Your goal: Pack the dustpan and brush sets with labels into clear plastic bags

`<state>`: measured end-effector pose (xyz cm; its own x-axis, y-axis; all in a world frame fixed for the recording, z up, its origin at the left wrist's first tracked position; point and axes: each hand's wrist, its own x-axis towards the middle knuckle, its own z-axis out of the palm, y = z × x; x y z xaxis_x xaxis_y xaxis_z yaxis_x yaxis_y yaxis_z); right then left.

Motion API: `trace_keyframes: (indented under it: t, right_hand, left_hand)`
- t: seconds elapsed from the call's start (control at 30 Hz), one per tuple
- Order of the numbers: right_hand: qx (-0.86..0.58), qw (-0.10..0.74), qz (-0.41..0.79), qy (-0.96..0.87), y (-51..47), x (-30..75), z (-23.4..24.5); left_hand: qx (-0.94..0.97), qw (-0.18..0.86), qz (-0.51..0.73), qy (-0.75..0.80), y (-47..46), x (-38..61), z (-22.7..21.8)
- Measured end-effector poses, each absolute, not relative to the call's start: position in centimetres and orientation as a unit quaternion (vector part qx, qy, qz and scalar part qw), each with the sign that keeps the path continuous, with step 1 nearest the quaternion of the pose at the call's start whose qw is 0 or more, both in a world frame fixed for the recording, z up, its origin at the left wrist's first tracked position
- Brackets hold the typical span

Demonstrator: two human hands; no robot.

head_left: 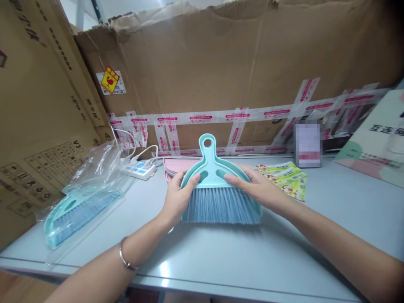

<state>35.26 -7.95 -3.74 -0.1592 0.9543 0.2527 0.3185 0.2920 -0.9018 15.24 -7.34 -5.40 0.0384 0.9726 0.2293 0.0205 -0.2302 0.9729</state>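
A mint-green hand brush with blue-grey bristles is nested against a dustpan of the same colour, handles upward. My left hand grips the set's left side, thumb on the front by an oval hole. On the right side my right hand grips it likewise, thumb on the front and fingers behind. The bristles point down, close above the table; whether they touch it I cannot tell. Most of the dustpan is hidden behind the brush. A similar brush and dustpan set in clear plastic lies at the left.
A large taped cardboard box stands along the back, another box at the left. Behind my hands are a power strip, a pink item and green-yellow packets. A blurred-out upright object and a printed board stand right.
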Motion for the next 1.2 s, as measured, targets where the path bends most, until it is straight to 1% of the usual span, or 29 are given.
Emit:
trace_keyframes:
  t: [0.17,0.23,0.33,0.47,0.53,0.6,0.73,0.8,0.93,1.03,1.13,1.2]
  right_hand:
    - [-0.485,0.464,0.324,-0.666,-8.1,34.7,-4.3]
    - [-0.493,0.443,0.332,-0.671,-8.0,34.9,-4.4]
    - [-0.485,0.405,0.370,-0.681,-7.7,35.3,-4.1]
    - [-0.442,0.424,0.464,-0.640,-6.7,34.9,-2.3]
    - [-0.420,0.410,0.502,-0.635,-6.0,34.3,-1.4]
    - [-0.411,0.396,0.506,-0.646,-5.2,33.7,-1.0]
    - [-0.411,0.440,0.478,-0.640,-4.3,32.8,-1.4]
    - [-0.416,0.447,0.478,-0.631,-4.2,32.7,-1.8]
    - [-0.417,0.424,0.523,-0.611,-4.5,33.2,-1.9]
    - [-0.429,0.377,0.541,-0.617,-5.3,34.5,-2.0]
    - [-0.449,0.328,0.497,-0.666,-6.5,35.8,-2.6]
    - [-0.467,0.337,0.467,-0.671,-7.4,36.0,-3.1]
  left_hand:
    - [0.587,0.450,0.519,0.429,-7.3,15.0,-5.4]
    - [0.599,0.451,0.507,0.426,-7.2,14.9,-5.4]
    - [0.617,0.428,0.502,0.428,-7.3,14.9,-5.5]
    - [0.655,0.409,0.476,0.421,-7.7,15.3,-5.6]
    - [0.673,0.399,0.458,0.421,-8.0,15.4,-5.6]
    - [0.682,0.395,0.449,0.420,-8.1,15.4,-5.7]
    - [0.689,0.392,0.447,0.414,-8.0,15.3,-5.8]
    - [0.696,0.378,0.446,0.416,-7.9,15.2,-5.8]
    - [0.697,0.379,0.442,0.419,-7.8,15.2,-5.8]
    - [0.687,0.373,0.457,0.423,-7.7,15.1,-5.8]
    - [0.683,0.365,0.467,0.426,-7.5,14.8,-5.7]
    - [0.685,0.371,0.464,0.423,-7.5,14.7,-5.5]
